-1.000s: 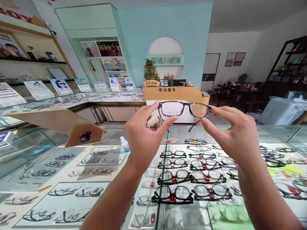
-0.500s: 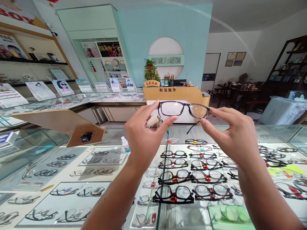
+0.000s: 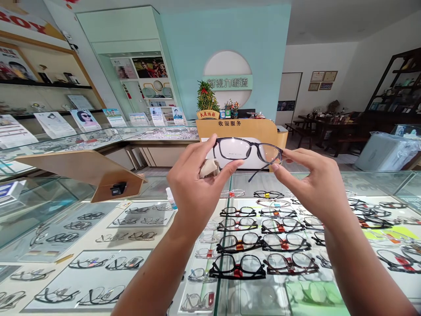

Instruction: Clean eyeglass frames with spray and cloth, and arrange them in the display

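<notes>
The left forearm [image 3: 154, 272] and right forearm [image 3: 358, 267] rise bare from the lower corners of the view, angling inward. The left hand [image 3: 194, 188] stands raised with fingers curled and thumb stretched rightward, while the right hand [image 3: 312, 184] reaches leftward, thumb and forefinger pinched. Both hands face each other at nearly equal height.

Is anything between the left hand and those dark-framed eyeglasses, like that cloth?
Nothing stands between them: the left hand already pinches the dark-framed eyeglasses at the left lens. The beige cloth is bunched in that hand, just below the lens, not between fingers and frame.
</notes>
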{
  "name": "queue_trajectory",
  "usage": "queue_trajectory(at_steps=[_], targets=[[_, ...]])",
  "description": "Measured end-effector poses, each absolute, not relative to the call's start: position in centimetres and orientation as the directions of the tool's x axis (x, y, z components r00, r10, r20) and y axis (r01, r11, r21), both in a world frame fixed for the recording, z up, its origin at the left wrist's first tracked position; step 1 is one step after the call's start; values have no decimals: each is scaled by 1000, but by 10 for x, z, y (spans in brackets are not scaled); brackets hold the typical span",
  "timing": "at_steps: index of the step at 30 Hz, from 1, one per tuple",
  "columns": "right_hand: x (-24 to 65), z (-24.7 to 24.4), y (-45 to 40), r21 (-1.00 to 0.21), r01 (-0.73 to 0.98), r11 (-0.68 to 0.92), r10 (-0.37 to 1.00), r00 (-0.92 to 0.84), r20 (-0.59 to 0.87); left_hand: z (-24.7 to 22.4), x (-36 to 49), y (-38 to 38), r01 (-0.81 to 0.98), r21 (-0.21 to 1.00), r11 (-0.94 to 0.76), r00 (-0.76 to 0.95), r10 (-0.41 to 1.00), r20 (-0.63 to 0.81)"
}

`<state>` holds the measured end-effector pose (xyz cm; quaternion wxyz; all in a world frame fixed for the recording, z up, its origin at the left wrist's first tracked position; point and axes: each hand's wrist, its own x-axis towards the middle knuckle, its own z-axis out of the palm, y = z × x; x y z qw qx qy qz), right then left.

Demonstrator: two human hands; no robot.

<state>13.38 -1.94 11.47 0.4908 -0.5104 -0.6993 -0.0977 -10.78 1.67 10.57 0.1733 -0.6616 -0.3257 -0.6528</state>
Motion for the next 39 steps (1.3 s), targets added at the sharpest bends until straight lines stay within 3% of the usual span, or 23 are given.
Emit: queue_trajectory(at_steps=[5, 13, 27, 39], targets=[[133, 114, -19, -369, 802, 470, 613, 4, 790, 106, -108, 17, 644, 263, -718, -89, 271, 958], [131, 113, -18, -306, 833, 460, 492, 48, 869, 106, -110, 27, 605, 330, -725, -101, 341, 935], [131, 114, -20, -305, 839, 451, 527, 25, 849, 106, -110, 25, 620, 296, -727, -88, 310, 946], [130, 114, -21, -277, 858, 433, 513, 19, 858, 107, -111, 25, 597, 338, -727, -100, 351, 931]])
